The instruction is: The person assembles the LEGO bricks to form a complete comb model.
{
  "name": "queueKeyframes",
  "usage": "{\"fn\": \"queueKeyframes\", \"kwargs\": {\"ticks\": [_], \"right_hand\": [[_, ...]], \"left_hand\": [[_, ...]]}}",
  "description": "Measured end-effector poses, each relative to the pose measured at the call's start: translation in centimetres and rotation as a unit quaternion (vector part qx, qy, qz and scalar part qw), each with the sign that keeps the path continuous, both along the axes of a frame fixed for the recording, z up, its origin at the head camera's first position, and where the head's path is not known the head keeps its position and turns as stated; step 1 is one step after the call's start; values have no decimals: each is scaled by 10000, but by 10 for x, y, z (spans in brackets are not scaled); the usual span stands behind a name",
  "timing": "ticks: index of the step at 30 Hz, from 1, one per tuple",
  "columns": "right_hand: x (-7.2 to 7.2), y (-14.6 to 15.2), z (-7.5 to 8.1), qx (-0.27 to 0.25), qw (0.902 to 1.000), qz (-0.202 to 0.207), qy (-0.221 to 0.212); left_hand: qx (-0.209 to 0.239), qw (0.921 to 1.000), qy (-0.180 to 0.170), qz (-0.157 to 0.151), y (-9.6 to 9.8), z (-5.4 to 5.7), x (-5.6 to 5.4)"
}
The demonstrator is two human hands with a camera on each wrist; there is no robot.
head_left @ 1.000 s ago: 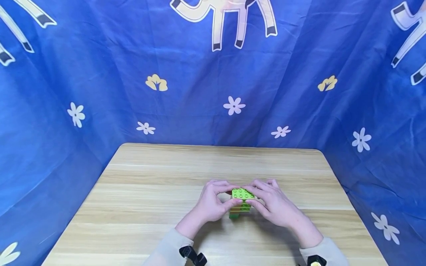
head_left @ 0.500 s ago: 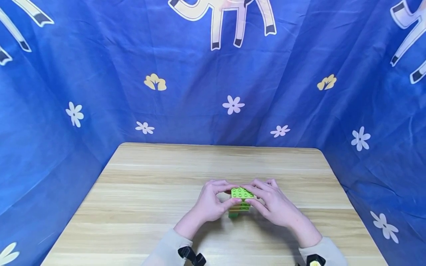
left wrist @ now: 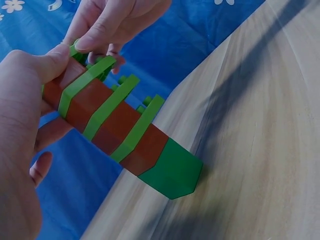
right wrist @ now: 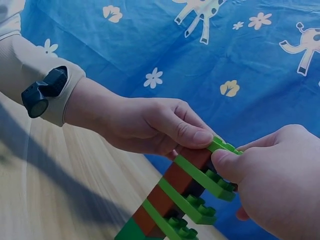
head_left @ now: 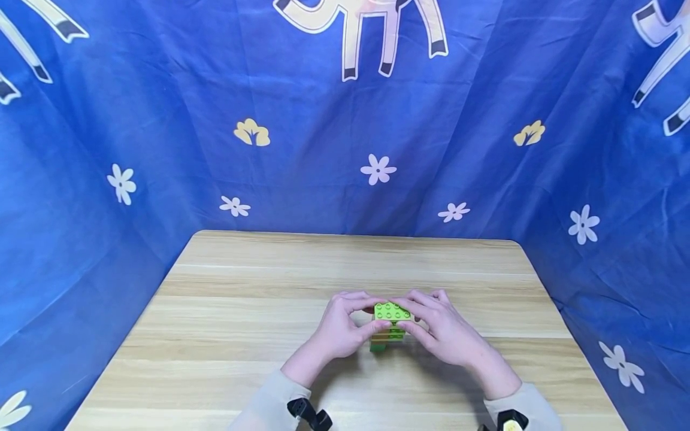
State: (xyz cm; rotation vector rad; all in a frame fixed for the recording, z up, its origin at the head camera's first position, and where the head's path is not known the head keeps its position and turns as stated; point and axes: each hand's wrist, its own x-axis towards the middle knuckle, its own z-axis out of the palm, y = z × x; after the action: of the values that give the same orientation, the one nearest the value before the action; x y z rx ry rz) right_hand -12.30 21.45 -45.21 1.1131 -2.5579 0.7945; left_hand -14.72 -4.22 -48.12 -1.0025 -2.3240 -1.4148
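Note:
A tower of toy building bricks stands upright between both hands. In the left wrist view it has a dark green base brick [left wrist: 175,170], with brown bricks [left wrist: 87,104] alternating with light green plates [left wrist: 136,131] above. These plates jut out to one side, showing studs. A light green studded plate [head_left: 392,311] tops the tower. My left hand [head_left: 345,328] grips the tower's upper end between thumb and fingers. My right hand [head_left: 444,329] pinches the overhanging part of the top plate, thumb near, fingers behind. The hands partly hide the upper bricks.
The tower is over a pale wood-grain table [head_left: 242,335], toward its near side. A blue cloth [head_left: 302,149] with printed animals and flowers hangs behind the table and along both sides. Each wrist wears a small black camera [head_left: 309,414].

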Motion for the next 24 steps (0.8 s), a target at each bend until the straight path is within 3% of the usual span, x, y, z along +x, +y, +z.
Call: {"fn": "queueKeyframes", "kwargs": {"ticks": [7, 12, 18, 24], "right_hand": [[0, 1, -7, -81, 9999, -106, 41], [1, 4, -14, -137, 9996, -240, -55], [0, 4, -24, -347, 9979, -365, -395], [-3, 3, -35, -560, 9949, -439, -714]], "left_hand": [[236, 9996, -57, -163, 1, -4, -2], [287, 9995, -67, -99, 2, -4, -4], [244, 9993, -265, 39, 4, -3, -11], [230, 9994, -240, 5, 5, -3, -19]]}}
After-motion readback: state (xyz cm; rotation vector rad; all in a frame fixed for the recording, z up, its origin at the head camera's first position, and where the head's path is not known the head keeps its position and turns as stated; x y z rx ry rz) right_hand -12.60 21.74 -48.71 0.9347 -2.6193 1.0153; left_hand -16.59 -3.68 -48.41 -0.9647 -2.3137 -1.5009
